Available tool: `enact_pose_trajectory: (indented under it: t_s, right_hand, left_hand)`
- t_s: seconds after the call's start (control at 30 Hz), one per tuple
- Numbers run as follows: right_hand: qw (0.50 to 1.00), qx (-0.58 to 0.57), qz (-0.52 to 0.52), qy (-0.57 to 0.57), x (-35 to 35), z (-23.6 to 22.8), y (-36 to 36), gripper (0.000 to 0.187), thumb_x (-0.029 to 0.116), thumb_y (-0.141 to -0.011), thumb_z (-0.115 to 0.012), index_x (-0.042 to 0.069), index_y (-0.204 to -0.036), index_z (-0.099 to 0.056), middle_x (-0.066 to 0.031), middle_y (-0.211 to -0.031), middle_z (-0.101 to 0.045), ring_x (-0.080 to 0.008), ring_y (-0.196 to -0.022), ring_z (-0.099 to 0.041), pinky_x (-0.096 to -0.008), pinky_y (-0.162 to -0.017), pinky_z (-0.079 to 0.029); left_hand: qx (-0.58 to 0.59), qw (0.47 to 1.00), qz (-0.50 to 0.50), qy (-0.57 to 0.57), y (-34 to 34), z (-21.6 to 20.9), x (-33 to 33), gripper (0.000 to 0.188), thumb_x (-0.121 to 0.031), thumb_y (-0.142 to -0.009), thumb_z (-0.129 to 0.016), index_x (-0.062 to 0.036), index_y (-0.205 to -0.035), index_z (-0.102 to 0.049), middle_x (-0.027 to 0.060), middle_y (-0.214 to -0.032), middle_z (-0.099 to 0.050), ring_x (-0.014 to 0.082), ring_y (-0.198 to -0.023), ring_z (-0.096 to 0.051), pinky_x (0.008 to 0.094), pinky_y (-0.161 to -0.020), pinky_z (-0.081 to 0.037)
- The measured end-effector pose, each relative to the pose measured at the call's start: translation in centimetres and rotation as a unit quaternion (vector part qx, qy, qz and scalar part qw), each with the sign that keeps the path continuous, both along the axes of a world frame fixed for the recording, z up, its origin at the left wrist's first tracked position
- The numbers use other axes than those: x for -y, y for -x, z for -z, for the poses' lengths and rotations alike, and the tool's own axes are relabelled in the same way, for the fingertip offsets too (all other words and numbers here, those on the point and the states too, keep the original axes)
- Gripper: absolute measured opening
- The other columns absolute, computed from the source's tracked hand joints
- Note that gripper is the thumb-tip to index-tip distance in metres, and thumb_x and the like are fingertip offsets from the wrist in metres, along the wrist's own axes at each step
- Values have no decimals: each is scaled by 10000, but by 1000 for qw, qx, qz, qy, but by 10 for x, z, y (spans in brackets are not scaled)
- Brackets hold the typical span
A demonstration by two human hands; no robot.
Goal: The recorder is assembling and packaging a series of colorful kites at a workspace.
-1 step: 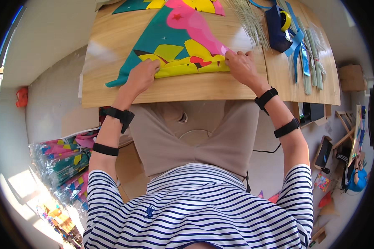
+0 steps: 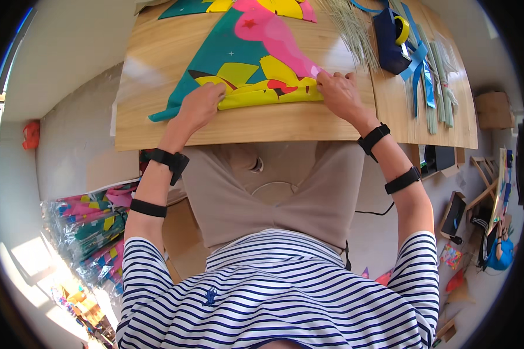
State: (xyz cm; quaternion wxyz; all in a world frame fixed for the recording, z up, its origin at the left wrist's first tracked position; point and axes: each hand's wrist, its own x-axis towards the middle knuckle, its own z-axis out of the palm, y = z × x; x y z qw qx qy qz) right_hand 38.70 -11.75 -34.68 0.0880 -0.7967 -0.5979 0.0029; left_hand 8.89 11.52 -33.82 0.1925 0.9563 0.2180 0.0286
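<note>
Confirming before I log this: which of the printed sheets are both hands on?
The nearer printed sheet: the left hand and right hand hold its near edge. The farther printed sheet, at the picture's top edge, is untouched.

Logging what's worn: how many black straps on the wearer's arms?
4: left wrist strap, left forearm strap, right wrist strap, right forearm strap. Any under the sleeves would be hidden.

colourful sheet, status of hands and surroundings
Left hand, right hand holding sheet by near edge. Sheet spread on table. Tape dispenser off right, not touching.
</note>
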Motion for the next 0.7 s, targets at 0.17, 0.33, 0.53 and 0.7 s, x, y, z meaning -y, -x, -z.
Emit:
enact_pose_trajectory:
  t_s: [0.17, 0.33, 0.53, 0.7]
  right_hand:
    - [1000, 11, -7, 2, -2, 3, 1, 119, 122, -936, -610, 104, -1053, -615, -112, -791, -700, -311, -864, -654, -485, -826, -369]
    - [999, 28, -17, 6, -4, -1, 2, 141, 112, -922, -614, 100, -1062, -616, -115, -799, -705, -313, -867, -665, -489, -819, -382]
    - [999, 34, -23, -13, -4, 3, 0, 155, 101, -911, -616, 106, -1066, -624, -115, -800, -706, -317, -872, -675, -502, -827, -398]
    - [999, 47, -21, 1, -6, 5, 1, 202, 64, -893, -588, 117, -1085, -620, -122, -799, -698, -325, -882, -678, -531, -902, -401]
  left_hand:
    - [-45, 999, -19, 0, -9, -2, -5, 132, -202, -994, -598, -72, -974, -584, 156, -951, -631, 411, -865, -633, 519, -703, -474]
    - [-43, 993, -74, -86, -9, 0, 6, 162, -247, -992, -616, -85, -981, -604, 144, -962, -628, 387, -888, -635, 507, -696, -474]
    - [-59, 986, -71, -139, -11, 0, 8, 186, -284, -989, -613, -101, -960, -629, 124, -939, -639, 358, -891, -638, 510, -698, -432]
    - [-44, 976, -35, -211, -12, 1, 5, 172, -281, -970, -633, -124, -910, -666, 92, -873, -666, 318, -866, -656, 499, -733, -405]
